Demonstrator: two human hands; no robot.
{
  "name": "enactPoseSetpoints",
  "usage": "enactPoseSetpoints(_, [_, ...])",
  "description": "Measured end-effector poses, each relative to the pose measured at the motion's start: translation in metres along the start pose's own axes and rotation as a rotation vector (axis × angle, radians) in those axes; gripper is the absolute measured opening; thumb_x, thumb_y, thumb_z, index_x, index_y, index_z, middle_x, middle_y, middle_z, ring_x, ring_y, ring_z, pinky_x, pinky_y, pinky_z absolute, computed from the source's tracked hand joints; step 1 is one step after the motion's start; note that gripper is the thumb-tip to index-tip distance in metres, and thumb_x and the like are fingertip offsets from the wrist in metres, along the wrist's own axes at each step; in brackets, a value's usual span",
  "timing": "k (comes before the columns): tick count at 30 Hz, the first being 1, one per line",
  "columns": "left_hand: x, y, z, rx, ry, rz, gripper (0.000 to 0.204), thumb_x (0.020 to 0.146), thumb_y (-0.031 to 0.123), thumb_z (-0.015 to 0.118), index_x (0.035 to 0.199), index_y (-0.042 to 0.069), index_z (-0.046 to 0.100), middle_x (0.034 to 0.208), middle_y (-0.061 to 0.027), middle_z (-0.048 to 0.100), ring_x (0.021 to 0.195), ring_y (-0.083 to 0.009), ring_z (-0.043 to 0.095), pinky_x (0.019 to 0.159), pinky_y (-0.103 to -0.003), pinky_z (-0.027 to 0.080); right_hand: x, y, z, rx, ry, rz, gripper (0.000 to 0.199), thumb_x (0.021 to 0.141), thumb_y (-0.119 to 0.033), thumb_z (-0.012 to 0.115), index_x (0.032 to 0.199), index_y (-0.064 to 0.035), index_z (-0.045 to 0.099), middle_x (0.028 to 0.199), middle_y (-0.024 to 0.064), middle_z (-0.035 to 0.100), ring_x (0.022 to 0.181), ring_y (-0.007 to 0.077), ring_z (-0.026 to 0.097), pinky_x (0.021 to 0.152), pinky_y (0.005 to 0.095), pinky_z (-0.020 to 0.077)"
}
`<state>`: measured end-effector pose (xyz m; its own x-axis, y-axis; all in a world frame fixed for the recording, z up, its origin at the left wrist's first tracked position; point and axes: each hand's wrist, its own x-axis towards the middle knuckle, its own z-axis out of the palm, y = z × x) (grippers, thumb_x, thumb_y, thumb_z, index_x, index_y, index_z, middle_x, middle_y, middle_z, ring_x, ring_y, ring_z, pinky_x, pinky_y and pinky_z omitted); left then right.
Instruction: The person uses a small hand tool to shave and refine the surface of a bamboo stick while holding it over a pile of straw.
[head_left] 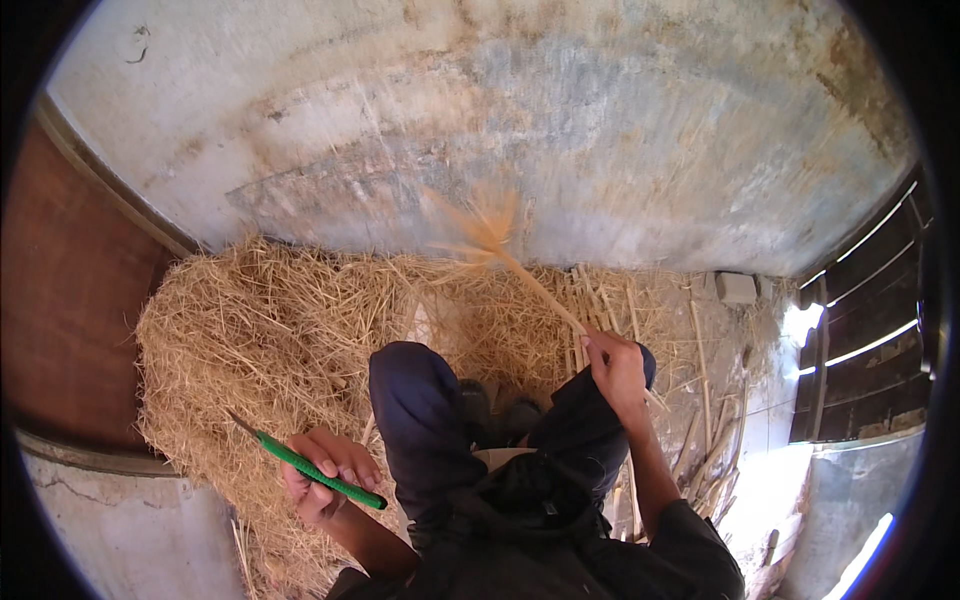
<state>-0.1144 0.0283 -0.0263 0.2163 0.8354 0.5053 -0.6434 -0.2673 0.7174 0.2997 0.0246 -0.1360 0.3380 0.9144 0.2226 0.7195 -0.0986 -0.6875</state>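
My left hand grips a green-handled knife, blade tip blurred; my right hand pinches a pale straw stalk, its plume motion-blurred.

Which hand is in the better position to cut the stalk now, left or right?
Left, probably. The left hand already holds the green-handled knife, free to move. The right hand is gripping the grass stalk, holding it up.

Glossy green plastic knife handle, dry rough straw pile, weathered plaster wall
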Motion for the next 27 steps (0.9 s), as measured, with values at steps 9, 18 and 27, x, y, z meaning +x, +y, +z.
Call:
enactPoseSetpoints(9, [-0.002,-0.003,-0.017,0.089,0.010,-0.049,0.034,0.103,0.028,0.076,0.108,0.005,0.052,0.090,-0.0114,0.056,0.066,-0.0254,0.065,0.064,-0.042,0.062,-0.022,0.021,0.034,-0.077,-0.240,0.021,0.020,0.100,-0.017,0.076,0.116,-0.0095,0.085,0.107,0.0190,0.081,0.086,0.0393,0.078,0.079,0.0461,0.0623])
enactPoseSetpoints(18, [-0.005,-0.014,-0.025,0.147,0.093,-0.100,0.035,0.099,0.027,0.079,0.110,0.005,0.054,0.090,-0.0111,0.057,0.068,-0.0254,0.065,0.065,-0.043,0.061,-0.044,0.021,0.051,-0.261,-0.468,0.065,0.025,0.101,-0.025,0.068,0.113,-0.0116,0.085,0.096,0.0203,0.079,0.093,0.0447,0.076,0.086,0.0566,0.0611])
enactPoseSetpoints(27, [-0.003,-0.019,-0.022,0.181,0.112,-0.078,0.039,0.100,0.032,0.080,0.108,0.001,0.058,0.086,-0.0139,0.059,0.067,-0.0257,0.066,0.063,-0.041,0.060,-0.010,0.002,0.020,0.903,-0.123,0.383,0.038,0.111,-0.022,0.072,0.142,-0.0009,0.074,0.078,-0.0041,0.062,0.065,0.0041,0.051,0.058,0.0242,0.0421])
